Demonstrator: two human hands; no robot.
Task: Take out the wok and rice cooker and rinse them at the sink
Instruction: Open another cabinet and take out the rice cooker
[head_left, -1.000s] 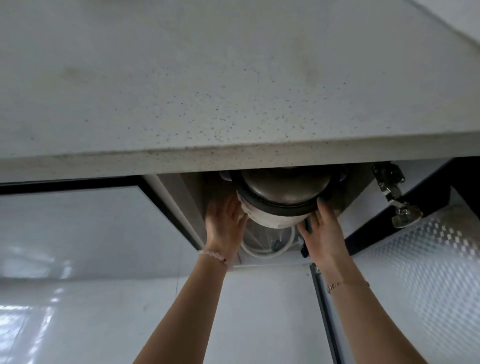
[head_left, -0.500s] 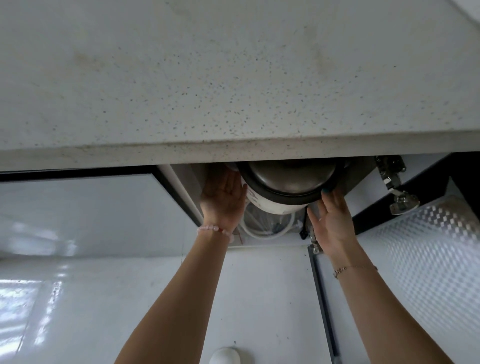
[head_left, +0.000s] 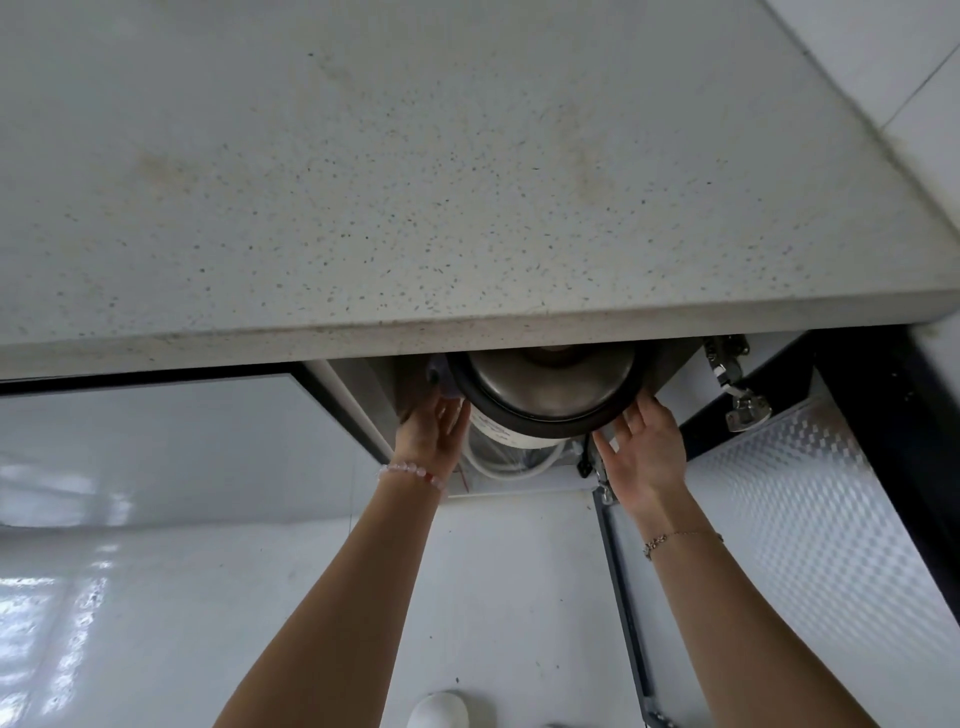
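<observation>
The rice cooker (head_left: 540, 395) has a white body, a black rim and a metallic lid, and it sits inside the open cabinet below the countertop, its top partly hidden by the counter edge. My left hand (head_left: 431, 431) presses flat against its left side. My right hand (head_left: 644, 452) touches the black rim on the right with straight fingers. A white cord (head_left: 514, 470) loops under the cooker. No wok is in view.
The speckled countertop (head_left: 467, 182) overhangs the cabinet opening. The open cabinet door (head_left: 789, 519) with a checkered lining stands at the right, a metal hinge (head_left: 743, 400) above it. The glossy white floor (head_left: 208, 597) lies below, with a white rounded object (head_left: 436, 709) at the bottom edge.
The view has tilted up and shows more countertop. Both hands stay at the cooker's sides; the right hand has slid slightly lower on the rim.
</observation>
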